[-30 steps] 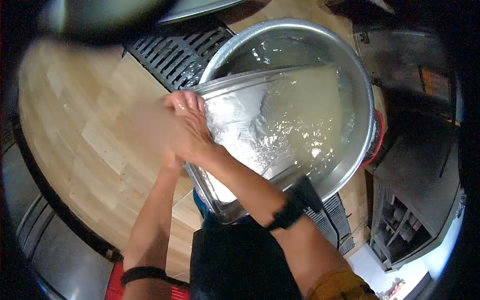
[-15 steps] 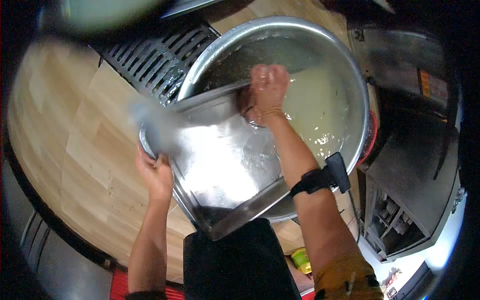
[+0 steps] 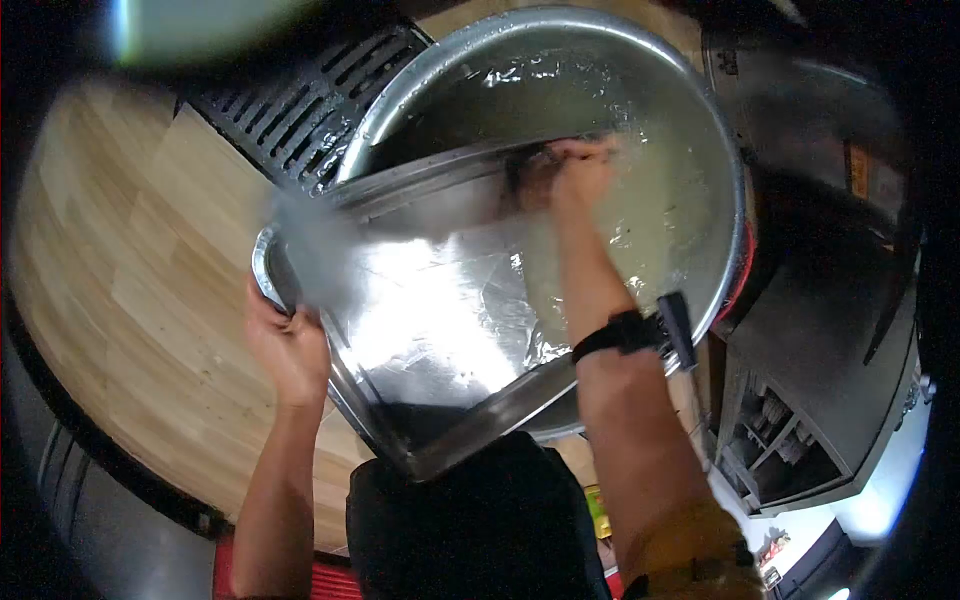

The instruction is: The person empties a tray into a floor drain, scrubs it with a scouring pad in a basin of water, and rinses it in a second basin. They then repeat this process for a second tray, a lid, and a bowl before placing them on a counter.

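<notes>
Step in hand, as I read it: washing a metal tray (image 3: 430, 320) in a big round steel basin (image 3: 395, 95) of cloudy water (image 3: 660, 200).

Tray is rectangular and tilted. Its far end is dipped into the basin, the near corner sticks out over the basin rim toward the person's dark apron (image 3: 470, 530), and the base is wet and shiny.

Left hand (image 3: 288, 350) is at the tray's near-left rim w/ fingers wrapped round the edge, propping the tray up.

Right hand (image 3: 575, 175) is at the tray's far rim, at the waterline, w/ fingers curled down against the metal. There's a dark patch just left of it, maybe a scrubber or maybe shadow. It's blurred, so can't tell whether the fingers pinch anything. A black wristband (image 3: 625, 335) sits on that wrist.

The basin sits partly over a black grate (image 3: 290, 100), w/ a wooden bench (image 3: 130, 260) to the left.

Next move calls for, imo:
- A firm left grip so the wet tray doesn't slide deeper into the basin.
- Right hand working along the far rim and corners.
- Tilt kept shallow enough that water doesn't slop onto the bench.
</notes>
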`<act>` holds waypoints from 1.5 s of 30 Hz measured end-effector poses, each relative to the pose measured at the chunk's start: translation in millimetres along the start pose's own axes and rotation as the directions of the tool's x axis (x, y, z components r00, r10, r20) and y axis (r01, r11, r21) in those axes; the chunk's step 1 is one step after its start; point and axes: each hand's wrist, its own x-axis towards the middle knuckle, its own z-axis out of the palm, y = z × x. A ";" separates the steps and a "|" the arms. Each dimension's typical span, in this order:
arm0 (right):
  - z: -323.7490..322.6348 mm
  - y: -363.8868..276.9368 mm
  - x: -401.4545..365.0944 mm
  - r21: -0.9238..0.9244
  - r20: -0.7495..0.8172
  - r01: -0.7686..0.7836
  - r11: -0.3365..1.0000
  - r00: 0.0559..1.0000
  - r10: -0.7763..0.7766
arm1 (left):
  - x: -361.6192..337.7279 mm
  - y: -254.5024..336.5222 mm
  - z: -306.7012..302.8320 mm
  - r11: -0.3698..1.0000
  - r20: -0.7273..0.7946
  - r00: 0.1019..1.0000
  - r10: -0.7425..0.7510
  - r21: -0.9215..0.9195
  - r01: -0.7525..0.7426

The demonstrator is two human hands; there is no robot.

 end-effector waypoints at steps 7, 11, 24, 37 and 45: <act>-4.3 -76.0 -130.6 -0.399 0.328 0.292 0.869 0.931 -0.161 | 1.6 -31.5 2.8 0.991 0.028 0.999 0.032 -0.130 -0.028; -22.2 -99.3 -222.3 0.080 0.610 0.378 0.922 0.713 -0.345 | -0.3 -13.6 0.8 0.962 0.111 0.990 -0.088 -0.248 0.114; -191.0 -186.5 -314.9 0.318 0.829 -0.698 0.641 0.533 0.168 | -101.4 79.9 -62.5 0.859 0.089 0.979 -0.182 -0.470 0.203; -181.1 -176.3 -139.7 -0.223 0.666 -0.169 0.960 0.693 0.276 | -301.9 182.7 -50.1 0.928 0.231 0.963 -0.140 -0.309 0.209; -344.5 -194.0 -146.2 -0.166 0.933 0.370 0.914 0.359 0.024 | -332.0 151.3 -101.9 0.925 0.850 0.524 0.054 -0.240 0.295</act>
